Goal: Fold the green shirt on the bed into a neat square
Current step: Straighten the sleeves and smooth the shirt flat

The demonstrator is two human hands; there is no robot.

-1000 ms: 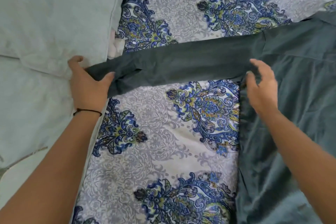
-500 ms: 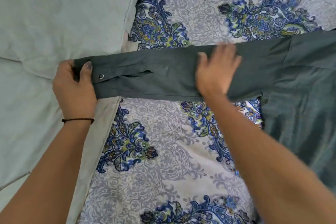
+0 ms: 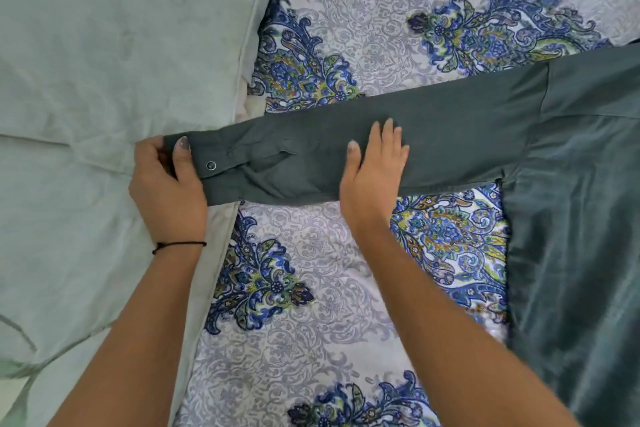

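Left hand pinches the green shirt sleeve's cuff; right hand presses flat-fingered mid-sleeve, beside the pillow

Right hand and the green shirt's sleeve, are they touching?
Touching. The head view shows the right hand lying flat, palm down, on the sleeve of the green shirt, with no gap between them.

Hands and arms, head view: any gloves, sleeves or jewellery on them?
No gloves, and no sleeves anywhere in view. The left hand has a thin black band round its wrist and pale greyish polish on the thumbnail. The right hand shows no ring, watch or band.
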